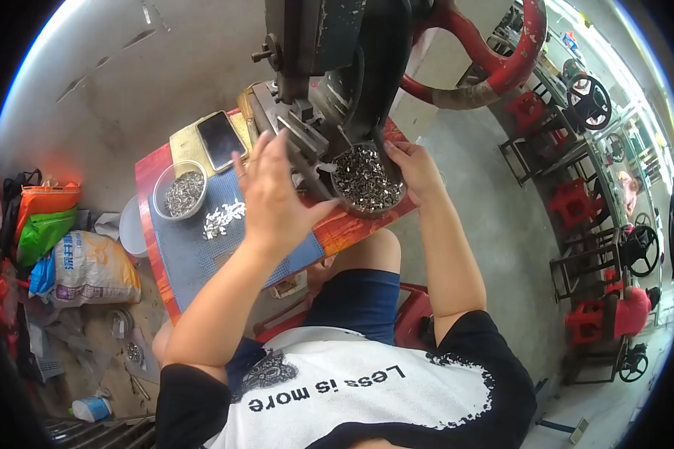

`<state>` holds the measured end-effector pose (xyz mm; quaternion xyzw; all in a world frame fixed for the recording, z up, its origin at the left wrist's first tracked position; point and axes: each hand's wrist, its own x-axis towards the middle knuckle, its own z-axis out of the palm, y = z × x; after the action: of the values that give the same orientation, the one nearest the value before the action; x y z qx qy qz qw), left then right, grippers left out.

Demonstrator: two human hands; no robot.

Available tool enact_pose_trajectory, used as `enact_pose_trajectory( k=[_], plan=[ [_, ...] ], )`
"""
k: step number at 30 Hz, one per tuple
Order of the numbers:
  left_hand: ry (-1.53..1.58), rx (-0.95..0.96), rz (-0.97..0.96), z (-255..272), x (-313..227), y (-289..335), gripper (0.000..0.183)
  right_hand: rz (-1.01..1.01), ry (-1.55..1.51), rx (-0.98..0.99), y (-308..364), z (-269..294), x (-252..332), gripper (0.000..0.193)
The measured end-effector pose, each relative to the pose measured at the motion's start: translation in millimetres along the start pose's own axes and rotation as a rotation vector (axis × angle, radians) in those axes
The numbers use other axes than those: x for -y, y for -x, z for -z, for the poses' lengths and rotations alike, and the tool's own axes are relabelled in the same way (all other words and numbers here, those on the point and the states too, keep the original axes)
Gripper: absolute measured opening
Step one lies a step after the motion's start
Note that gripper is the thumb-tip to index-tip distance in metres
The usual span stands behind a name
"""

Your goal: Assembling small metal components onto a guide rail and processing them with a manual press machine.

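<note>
My left hand [268, 196] is raised over the table's front part, with its fingers spread and nothing in it. Its thumb reaches toward the left rim of a dark round bowl [363, 214] full of small shiny metal pieces [365, 176]. My right hand [416, 173] is closed on the bowl's right rim, thumb on the near side; the other fingers are partly hidden. Just behind the bowl stands a dark press [337, 52], its metal tooling [301, 123] close to my left fingertips. White small pieces [223, 218] lie loose on a blue mat [183, 258] beside my left forearm.
A clear tub [180, 191] of small metal pieces and a phone [221, 140] are on the red table [151, 239]. A red handwheel [494, 75] juts out at upper right. Sacks [93, 269] stand on the left floor; benches with red stools [573, 203] line the right.
</note>
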<state>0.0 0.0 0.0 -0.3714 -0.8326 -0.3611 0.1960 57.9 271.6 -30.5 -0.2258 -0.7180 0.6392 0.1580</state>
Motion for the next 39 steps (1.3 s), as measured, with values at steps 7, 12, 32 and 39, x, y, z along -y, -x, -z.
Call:
enact_pose_trajectory(
  k=[7, 12, 32, 39],
  plan=[
    [-0.239, 0.387, 0.206, 6, 58, 21, 0.097, -0.128, -0.386, 0.164, 11, 3, 14, 0.03],
    [-0.096, 0.171, 0.124, 19, 86, 32, 0.053, -0.048, -0.348, 0.133, 31, -13, 28, 0.024],
    [-0.236, 0.17, 0.141, 44, 73, 75, 0.014, 0.264, 0.19, 0.459, 99, -113, 6, 0.031],
    [-0.286, -0.11, 0.234, 93, 139, 43, 0.008, 0.276, 0.262, 0.457, 100, -122, 0, 0.032]
  ],
)
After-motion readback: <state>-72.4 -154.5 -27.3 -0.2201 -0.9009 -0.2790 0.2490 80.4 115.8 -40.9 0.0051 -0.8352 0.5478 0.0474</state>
